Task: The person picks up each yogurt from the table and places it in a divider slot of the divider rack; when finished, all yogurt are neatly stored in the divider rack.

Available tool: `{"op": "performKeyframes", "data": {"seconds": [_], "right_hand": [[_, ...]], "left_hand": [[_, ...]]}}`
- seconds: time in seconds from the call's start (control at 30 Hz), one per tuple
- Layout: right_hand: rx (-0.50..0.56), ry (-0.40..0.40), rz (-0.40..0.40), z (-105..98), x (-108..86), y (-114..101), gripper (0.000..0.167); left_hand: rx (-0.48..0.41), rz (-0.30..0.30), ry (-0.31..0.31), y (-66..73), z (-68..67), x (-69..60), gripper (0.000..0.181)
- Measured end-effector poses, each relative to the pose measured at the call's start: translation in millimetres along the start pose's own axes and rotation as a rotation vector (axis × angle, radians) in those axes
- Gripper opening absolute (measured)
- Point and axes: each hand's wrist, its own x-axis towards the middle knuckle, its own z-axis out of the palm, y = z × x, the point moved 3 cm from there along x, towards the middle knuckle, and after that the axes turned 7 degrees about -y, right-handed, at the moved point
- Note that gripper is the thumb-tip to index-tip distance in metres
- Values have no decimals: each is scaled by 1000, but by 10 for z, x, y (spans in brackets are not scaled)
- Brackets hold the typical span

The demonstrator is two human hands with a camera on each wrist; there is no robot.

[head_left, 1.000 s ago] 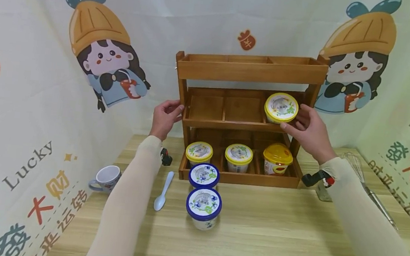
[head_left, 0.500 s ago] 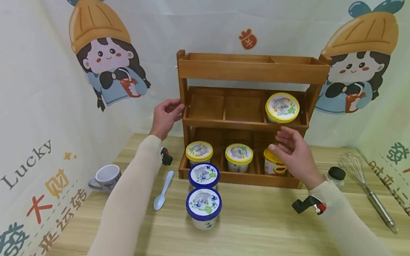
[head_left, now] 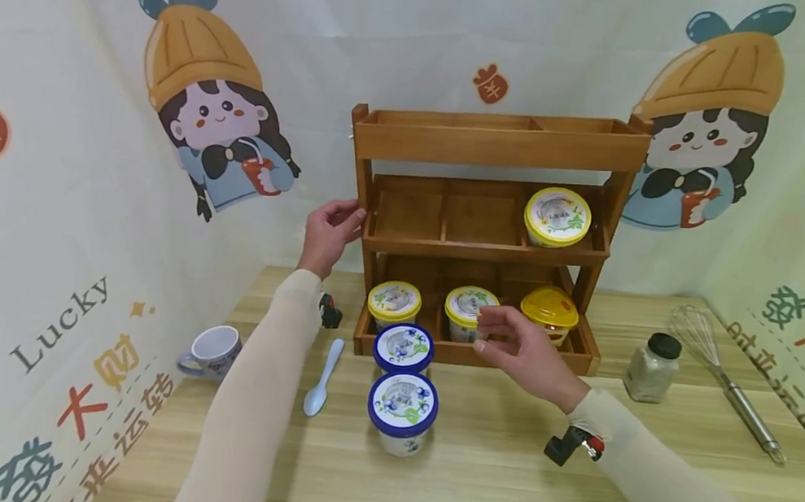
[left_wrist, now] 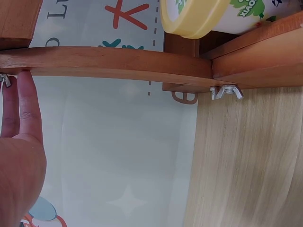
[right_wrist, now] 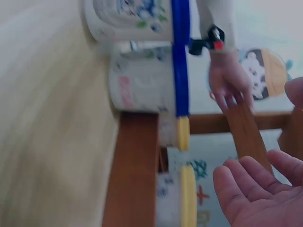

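Observation:
In the head view, my left hand (head_left: 331, 233) touches the left side post of a brown wooden rack (head_left: 483, 253); its straight fingertips (left_wrist: 27, 80) meet the wood in the left wrist view. My right hand (head_left: 528, 352), holding nothing, hovers before the bottom tier with fingers apart. Two blue-lidded tubs (head_left: 404, 402) (head_left: 403, 345) stand on the table in front of the rack. A yellow-lidded tub (head_left: 557, 217) sits tilted in the middle tier's right compartment. Below are two more yellow-lidded tubs (head_left: 394, 302) (head_left: 469, 303) and a yellow dome-lidded cup (head_left: 549, 307), partly hidden by the right hand.
A pale blue spoon (head_left: 324, 378) and a mug (head_left: 211, 351) lie left of the tubs. On the right are a black-capped jar (head_left: 652, 367) and a whisk (head_left: 731, 384). A printed cloth (head_left: 426, 24) hangs behind the rack.
My right hand has come away from the yellow-lidded tub on the middle tier and moved down and left toward the blue-lidded tubs. The left hand has stayed at the rack's side.

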Motion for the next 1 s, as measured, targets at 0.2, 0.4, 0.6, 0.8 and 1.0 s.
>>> {"op": "performKeyframes", "data": {"seconds": [0.2,0.4,0.6,0.8,1.0], "right_hand": [[-19,-72,23,238,42,25,54],[-19,-129,19,430,109,1,57],[0,-188,-22,570,123,-54,56],[0,-212,-68,674,82,-41,55],[-8,-255,-65,775,13,-58,53]], "left_hand": [[11,18,6,13,32,12,34],[15,19,13,26,38,8,34],[20,12,6,51,37,0,35],[27,12,19,33,34,-20,34],[16,8,25,-12,25,-30,34]]}}
